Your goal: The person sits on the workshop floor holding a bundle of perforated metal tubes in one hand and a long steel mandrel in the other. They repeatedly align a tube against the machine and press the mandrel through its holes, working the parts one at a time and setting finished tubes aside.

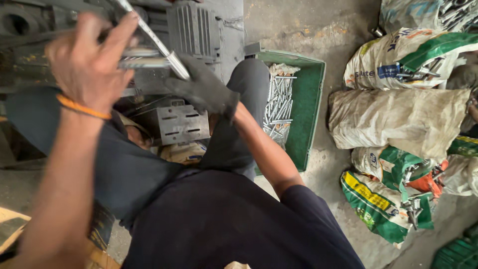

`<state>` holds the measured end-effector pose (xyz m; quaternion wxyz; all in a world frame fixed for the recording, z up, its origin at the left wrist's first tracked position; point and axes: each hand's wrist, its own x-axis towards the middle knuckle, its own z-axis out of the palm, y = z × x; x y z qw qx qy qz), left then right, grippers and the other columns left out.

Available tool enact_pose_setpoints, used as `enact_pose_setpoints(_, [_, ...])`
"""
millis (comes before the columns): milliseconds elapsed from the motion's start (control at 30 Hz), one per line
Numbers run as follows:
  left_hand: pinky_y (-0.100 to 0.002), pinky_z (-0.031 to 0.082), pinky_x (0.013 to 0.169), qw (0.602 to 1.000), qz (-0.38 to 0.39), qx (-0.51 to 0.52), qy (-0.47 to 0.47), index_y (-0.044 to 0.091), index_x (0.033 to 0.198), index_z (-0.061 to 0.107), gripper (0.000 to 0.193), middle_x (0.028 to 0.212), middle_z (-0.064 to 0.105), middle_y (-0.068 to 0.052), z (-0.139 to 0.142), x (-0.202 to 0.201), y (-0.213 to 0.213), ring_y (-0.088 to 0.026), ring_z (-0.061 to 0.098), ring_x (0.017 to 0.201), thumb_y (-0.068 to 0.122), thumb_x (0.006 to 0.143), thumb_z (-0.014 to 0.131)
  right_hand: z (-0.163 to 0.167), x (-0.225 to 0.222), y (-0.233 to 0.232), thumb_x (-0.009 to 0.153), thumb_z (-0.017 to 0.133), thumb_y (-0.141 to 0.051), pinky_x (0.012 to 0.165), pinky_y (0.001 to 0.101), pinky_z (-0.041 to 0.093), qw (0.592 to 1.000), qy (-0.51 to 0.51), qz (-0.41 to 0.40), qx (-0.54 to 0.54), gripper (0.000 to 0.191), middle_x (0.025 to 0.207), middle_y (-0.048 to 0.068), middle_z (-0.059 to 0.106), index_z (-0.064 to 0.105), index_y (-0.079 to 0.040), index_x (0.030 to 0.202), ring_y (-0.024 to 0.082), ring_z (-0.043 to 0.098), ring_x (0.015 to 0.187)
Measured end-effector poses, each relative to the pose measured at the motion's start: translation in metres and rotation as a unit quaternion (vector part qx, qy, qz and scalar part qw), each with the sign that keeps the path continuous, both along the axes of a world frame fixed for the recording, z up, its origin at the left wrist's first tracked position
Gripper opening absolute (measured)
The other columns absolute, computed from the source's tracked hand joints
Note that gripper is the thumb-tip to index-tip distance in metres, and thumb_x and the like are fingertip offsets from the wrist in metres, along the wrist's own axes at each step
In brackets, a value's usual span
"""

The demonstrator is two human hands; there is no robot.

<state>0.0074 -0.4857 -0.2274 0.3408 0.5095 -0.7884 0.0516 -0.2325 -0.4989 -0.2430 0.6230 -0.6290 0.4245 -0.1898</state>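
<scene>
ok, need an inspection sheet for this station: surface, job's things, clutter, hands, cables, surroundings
surface: bare, stained concrete floor; the person sits at a grey metal machine.
job's things: long metal rod held slanting at the machine; green crate with metal bolts piled at its left side.
clutter: printed sacks stacked at right, metal parts poking from several.
hands: left hand bare, orange band on the wrist, raised at the machine; right hand in a dark glove, gripping the rod's lower end.
cables: nothing seen.
surroundings: slotted metal plate below the machine, second green crate at bottom right.
</scene>
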Motion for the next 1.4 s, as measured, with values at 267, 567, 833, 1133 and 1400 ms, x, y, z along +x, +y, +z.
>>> enact_pose_setpoints(267, [-0.031, 0.046, 0.06, 0.993, 0.015, 0.06, 0.104, 0.008, 0.115, 0.065, 0.027, 0.089, 0.061, -0.006, 0.024, 0.03, -0.011, -0.017, 0.058, 0.065, 0.011, 0.098, 0.086, 0.024, -0.057, 0.064, 0.102, 0.071, -0.025, 0.072, 0.0294, 0.047, 0.999, 0.019, -0.001, -0.028, 0.023, 0.09, -0.001, 0.05, 0.06, -0.005, 0.109, 0.009, 0.049, 0.085])
enact_pose_setpoints(567, [-0.029, 0.042, 0.049, 0.656, -0.017, 0.19, 0.73, 0.008, 0.112, 0.054, 0.035, 0.086, 0.06, -0.003, 0.025, 0.014, 0.001, -0.013, 0.052, 0.054, 0.019, 0.104, 0.087, 0.0, -0.095, 0.112, 0.111, 0.052, -0.048, 0.063, 0.0219, 0.038, 0.996, -0.084, -0.011, -0.006, 0.042, 0.085, -0.007, 0.046, 0.058, -0.007, 0.117, 0.002, 0.042, 0.075])
enact_pose_setpoints(833, [-0.025, 0.035, 0.048, 0.573, -0.081, 0.251, 0.776, 0.004, 0.103, 0.065, 0.027, 0.096, 0.065, -0.002, 0.021, -0.011, -0.006, -0.01, 0.043, 0.051, 0.024, 0.113, 0.079, -0.002, -0.085, 0.113, 0.107, 0.05, -0.048, 0.044, 0.0203, 0.032, 0.987, -0.126, -0.025, 0.093, 0.04, 0.067, -0.009, 0.042, 0.056, -0.008, 0.113, 0.0, 0.038, 0.049])
enact_pose_setpoints(1133, [-0.024, 0.036, 0.043, 0.727, -0.031, 0.333, 0.6, 0.009, 0.092, 0.068, 0.02, 0.077, 0.063, 0.003, -0.006, -0.046, -0.017, -0.005, 0.049, 0.051, 0.023, 0.097, 0.082, 0.012, -0.05, 0.083, 0.108, 0.058, -0.036, 0.051, 0.0226, 0.04, 0.997, -0.047, -0.045, 0.047, 0.03, 0.077, -0.007, 0.047, 0.057, -0.007, 0.106, 0.002, 0.043, 0.065])
enact_pose_setpoints(1400, [-0.022, 0.035, 0.041, 0.653, 0.06, 0.443, 0.611, 0.009, 0.086, 0.073, 0.036, 0.071, 0.065, 0.006, -0.053, -0.073, -0.013, -0.003, 0.052, 0.051, 0.043, 0.087, 0.084, -0.024, 0.013, 0.004, 0.097, 0.063, -0.029, 0.04, 0.0266, 0.044, 0.988, 0.03, -0.136, 0.066, 0.024, 0.06, 0.0, 0.057, 0.065, -0.007, 0.104, 0.009, 0.052, 0.045])
